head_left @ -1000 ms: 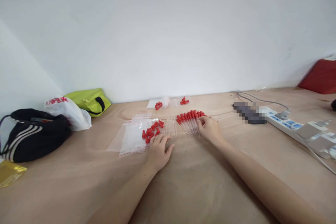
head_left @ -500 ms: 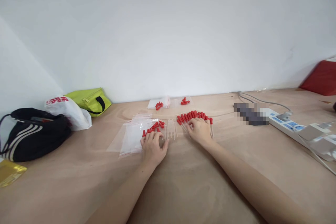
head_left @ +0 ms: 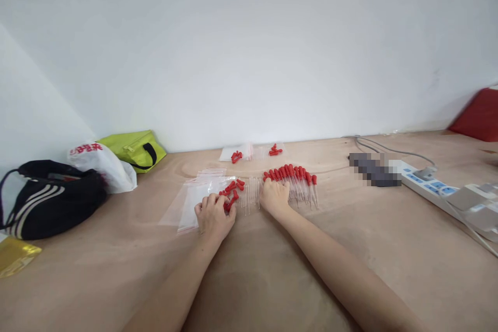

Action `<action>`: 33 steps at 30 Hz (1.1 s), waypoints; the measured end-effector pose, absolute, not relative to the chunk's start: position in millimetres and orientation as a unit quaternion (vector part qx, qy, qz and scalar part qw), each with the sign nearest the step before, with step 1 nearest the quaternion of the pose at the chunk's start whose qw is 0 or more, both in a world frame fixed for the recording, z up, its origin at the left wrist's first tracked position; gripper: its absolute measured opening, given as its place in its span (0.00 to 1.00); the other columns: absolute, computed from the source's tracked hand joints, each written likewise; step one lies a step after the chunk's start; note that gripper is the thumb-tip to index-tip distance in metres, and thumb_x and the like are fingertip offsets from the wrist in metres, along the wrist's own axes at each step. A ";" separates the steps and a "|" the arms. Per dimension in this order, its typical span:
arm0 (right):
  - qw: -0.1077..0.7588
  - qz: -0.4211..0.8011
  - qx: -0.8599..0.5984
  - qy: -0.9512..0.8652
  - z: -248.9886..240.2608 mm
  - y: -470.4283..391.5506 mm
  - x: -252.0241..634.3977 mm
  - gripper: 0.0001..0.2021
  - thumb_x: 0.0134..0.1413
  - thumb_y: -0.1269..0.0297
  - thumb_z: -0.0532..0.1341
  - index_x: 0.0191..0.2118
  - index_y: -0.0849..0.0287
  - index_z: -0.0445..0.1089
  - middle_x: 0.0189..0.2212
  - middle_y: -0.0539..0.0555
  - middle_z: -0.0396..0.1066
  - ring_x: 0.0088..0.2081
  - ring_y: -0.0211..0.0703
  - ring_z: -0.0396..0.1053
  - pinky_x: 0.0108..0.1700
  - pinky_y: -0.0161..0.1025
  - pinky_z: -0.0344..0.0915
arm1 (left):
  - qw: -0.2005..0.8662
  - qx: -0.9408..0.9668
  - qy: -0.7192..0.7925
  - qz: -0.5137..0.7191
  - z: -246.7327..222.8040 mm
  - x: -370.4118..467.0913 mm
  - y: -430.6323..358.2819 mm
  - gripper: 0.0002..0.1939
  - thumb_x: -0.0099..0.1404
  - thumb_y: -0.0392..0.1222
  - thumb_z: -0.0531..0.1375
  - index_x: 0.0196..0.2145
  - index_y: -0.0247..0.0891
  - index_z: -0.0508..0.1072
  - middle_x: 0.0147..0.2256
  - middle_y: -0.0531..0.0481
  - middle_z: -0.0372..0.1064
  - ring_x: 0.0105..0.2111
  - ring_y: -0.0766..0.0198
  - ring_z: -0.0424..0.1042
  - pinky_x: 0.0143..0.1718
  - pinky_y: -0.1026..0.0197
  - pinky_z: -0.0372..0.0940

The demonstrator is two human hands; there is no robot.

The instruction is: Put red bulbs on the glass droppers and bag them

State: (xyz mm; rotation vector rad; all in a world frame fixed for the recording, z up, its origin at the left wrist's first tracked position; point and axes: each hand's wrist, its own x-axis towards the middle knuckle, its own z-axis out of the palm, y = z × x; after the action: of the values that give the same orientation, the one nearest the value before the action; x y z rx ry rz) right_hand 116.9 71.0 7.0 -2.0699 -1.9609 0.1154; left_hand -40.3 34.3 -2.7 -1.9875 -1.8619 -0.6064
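Note:
My left hand (head_left: pixel 215 216) is curled at the edge of the clear zip bags, with a red rubber bulb (head_left: pixel 232 200) between thumb and fingers. More red bulbs lie just beyond it on the plastic. Thin glass tubes (head_left: pixel 251 192) lie side by side between my hands. My right hand (head_left: pixel 275 198) is closed at the left end of a fanned row of droppers (head_left: pixel 302 187), glass tubes topped with red bulbs. Its fingertips are hidden, so what they hold cannot be made out.
Two small bags with red bulbs (head_left: pixel 275 150) lie near the wall. To the left are a black drawstring bag (head_left: pixel 58 199), a white plastic bag (head_left: pixel 101 166) and a green pouch (head_left: pixel 134 148). A power strip (head_left: pixel 424 181) with plugs and cables lies right, beside a pixelated dark object (head_left: pixel 375 171).
My right hand has moved left across the droppers, toward the glass tubes, uncovering much of the row. My left hand has drawn slightly left and back, and a red bulb now shows in its grasp.

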 end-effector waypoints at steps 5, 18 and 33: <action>0.132 0.030 -0.705 -0.697 9.7 61.2 118.4 0.11 0.48 0.77 0.50 0.36 0.67 0.66 0.33 0.66 0.70 0.36 0.49 0.67 0.38 0.43 0.48 | 0.206 -0.705 -0.643 -0.217 0.0 -41.8 33.8 0.05 0.55 0.40 0.56 0.24 0.39 0.70 0.30 0.46 0.67 0.34 0.55 0.63 0.36 0.53 0.51; 0.329 0.001 -0.437 -0.837 -21.0 -0.4 203.9 0.11 0.56 0.72 0.47 0.39 0.61 0.64 0.34 0.56 0.65 0.36 0.41 0.62 0.40 0.40 0.52 | 0.032 -0.843 -0.431 -0.319 -7.2 -12.4 13.3 0.07 0.64 0.37 0.47 0.31 0.38 0.63 0.33 0.48 0.68 0.36 0.59 0.65 0.39 0.56 0.56; 0.328 0.026 -0.424 -0.844 -21.6 -2.9 196.4 0.09 0.56 0.72 0.49 0.37 0.59 0.66 0.31 0.53 0.67 0.35 0.39 0.62 0.43 0.42 0.49 | -0.046 -0.858 -0.387 -0.334 -6.0 -4.7 8.3 0.09 0.66 0.37 0.45 0.39 0.38 0.64 0.34 0.51 0.70 0.34 0.64 0.69 0.36 0.60 0.57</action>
State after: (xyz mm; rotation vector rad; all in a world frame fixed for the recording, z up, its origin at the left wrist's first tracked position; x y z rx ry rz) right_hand 196.4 -2.9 -21.6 -1.1108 -2.2095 0.0678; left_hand -4.7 8.3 -6.0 -2.7778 -1.2519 -1.0802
